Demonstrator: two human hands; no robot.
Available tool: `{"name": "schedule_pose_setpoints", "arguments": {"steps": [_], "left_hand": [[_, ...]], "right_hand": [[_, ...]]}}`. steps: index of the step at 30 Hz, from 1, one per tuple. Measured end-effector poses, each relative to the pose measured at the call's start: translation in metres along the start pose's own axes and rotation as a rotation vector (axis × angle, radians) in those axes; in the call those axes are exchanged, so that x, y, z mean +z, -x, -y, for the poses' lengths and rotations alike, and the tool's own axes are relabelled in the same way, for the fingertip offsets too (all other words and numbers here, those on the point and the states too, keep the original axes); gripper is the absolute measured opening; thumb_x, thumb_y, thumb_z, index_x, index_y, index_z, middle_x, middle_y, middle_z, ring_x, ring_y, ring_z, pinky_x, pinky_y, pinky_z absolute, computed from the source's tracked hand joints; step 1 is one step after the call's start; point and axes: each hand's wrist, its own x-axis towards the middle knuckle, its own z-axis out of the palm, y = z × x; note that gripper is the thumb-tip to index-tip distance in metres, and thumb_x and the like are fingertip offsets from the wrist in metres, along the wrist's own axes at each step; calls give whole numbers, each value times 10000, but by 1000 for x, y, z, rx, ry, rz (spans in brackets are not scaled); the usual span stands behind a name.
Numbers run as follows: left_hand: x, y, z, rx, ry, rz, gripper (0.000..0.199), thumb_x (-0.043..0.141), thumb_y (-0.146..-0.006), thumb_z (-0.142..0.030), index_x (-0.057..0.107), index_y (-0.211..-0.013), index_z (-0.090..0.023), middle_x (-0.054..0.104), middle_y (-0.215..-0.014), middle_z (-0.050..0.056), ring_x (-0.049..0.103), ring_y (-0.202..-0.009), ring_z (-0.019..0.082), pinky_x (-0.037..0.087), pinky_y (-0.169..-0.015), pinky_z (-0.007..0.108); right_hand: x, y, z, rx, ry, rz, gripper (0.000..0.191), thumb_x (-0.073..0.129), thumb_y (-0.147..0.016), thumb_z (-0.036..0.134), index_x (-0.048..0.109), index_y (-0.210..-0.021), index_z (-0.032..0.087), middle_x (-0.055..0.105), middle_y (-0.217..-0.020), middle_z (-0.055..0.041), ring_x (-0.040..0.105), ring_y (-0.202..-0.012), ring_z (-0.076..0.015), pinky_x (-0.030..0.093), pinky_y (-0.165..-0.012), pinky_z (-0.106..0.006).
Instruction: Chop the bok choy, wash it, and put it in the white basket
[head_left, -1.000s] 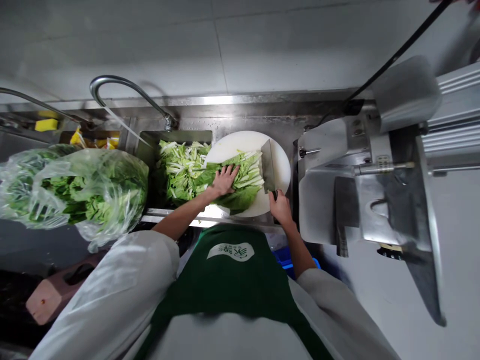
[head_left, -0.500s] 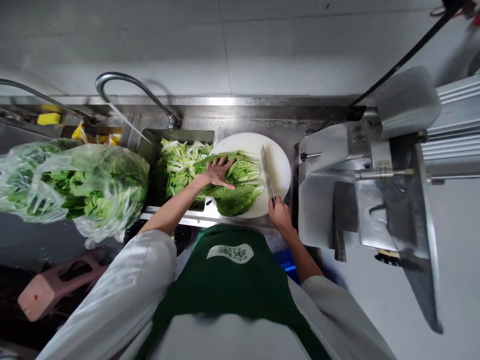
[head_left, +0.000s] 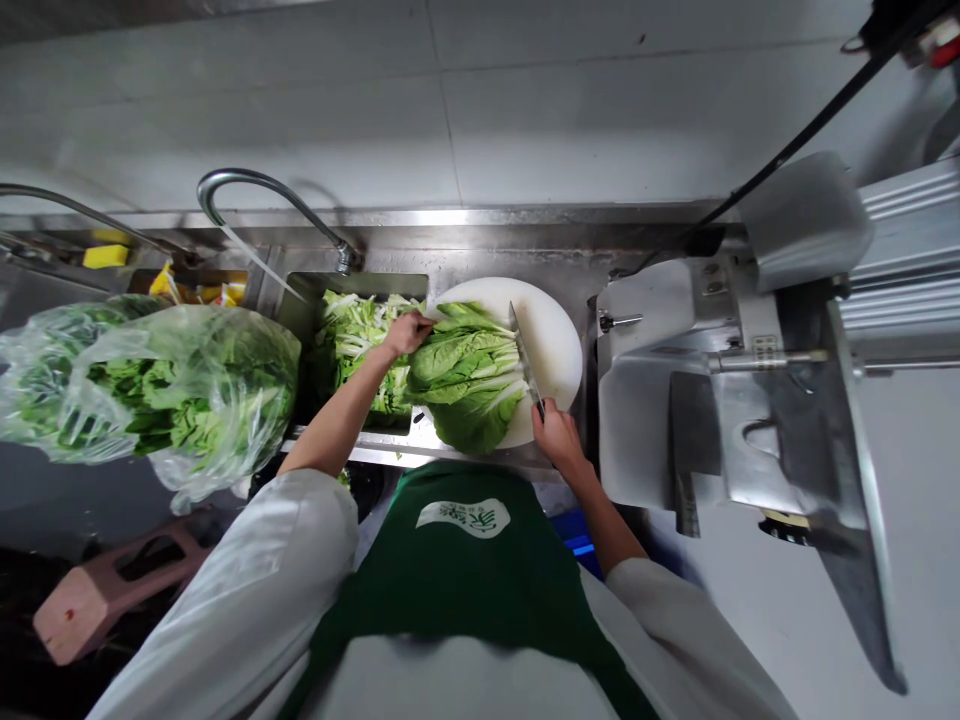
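Note:
Green leafy lettuce point(head_left: 472, 365) lies in a layered pile on a round white cutting board point(head_left: 555, 330), its pale stem ends toward the right. My left hand point(head_left: 409, 333) is closed at the upper left edge of the pile, fingers pinching the leaf tips. In my right hand point(head_left: 557, 433) is the handle of a kitchen knife point(head_left: 523, 345). Its blade points away from me, close beside the stem ends. Cut leaves point(head_left: 352, 325) fill the sink point(head_left: 300, 290) to the left, partly behind my left arm.
A clear plastic bag point(head_left: 225, 350) of greens rests left of the sink. A curved faucet point(head_left: 255, 178) arches over it. At the right stands a metal slicing machine point(head_left: 645, 400) close to the board. A pink stool point(head_left: 112, 580) is low at the left.
My left hand has gone from lying spread on top of the leaves to pinching their upper left edge. The knife has moved slightly left, up to the stem ends.

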Motion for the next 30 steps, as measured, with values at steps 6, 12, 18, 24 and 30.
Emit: {"name": "schedule_pose_setpoints", "arguments": {"steps": [6, 12, 18, 24, 30], "left_hand": [[5, -23, -24, 190, 59, 150, 395, 549, -893, -389, 826, -1018, -138, 770, -1065, 116, 704, -940, 236, 556, -935, 349], [7, -37, -44, 301, 14, 130, 437, 505, -939, -404, 807, -1142, -162, 778, -1137, 90, 705, -998, 230, 542, -972, 335], [21, -73, -76, 200, -214, 158, 650, 666, -872, -475, 627, -1456, -191, 569, -1508, 141, 460, -1423, 373, 344, -1208, 539], [3, -63, -70, -54, -263, 406, 689, 312, -1029, -656, 569, -1496, -220, 456, -1574, 173, 342, -1480, 425, 223, -1196, 681], [42, 29, -96, -99, -256, 424, 1171, 558, -792, -869, 170, -1693, -231, 168, -1716, 221, 223, -1520, 548, 263, -1168, 707]], "right_hand": [[0, -5, -2, -19, -4, -27, 304, 401, -1101, 354, 600, -1187, 141, 751, -983, -135, 712, -875, -243, 359, -720, -276], [4, -3, -21, -21, -83, -72, 309, 412, -1095, 369, 620, -1141, 144, 744, -956, -126, 698, -880, -238, 353, -725, -273], [6, -6, -15, 41, -20, -57, 303, 404, -1090, 324, 578, -1221, 112, 743, -960, -141, 700, -869, -251, 364, -726, -289], [4, -10, 1, 47, 40, -28, 306, 327, -1112, 310, 550, -1224, 133, 738, -938, -124, 702, -847, -235, 380, -725, -282], [15, -2, 15, 57, 21, -12, 317, 285, -1107, 256, 544, -1223, 114, 738, -980, -131, 700, -862, -226, 388, -721, -271]]}}
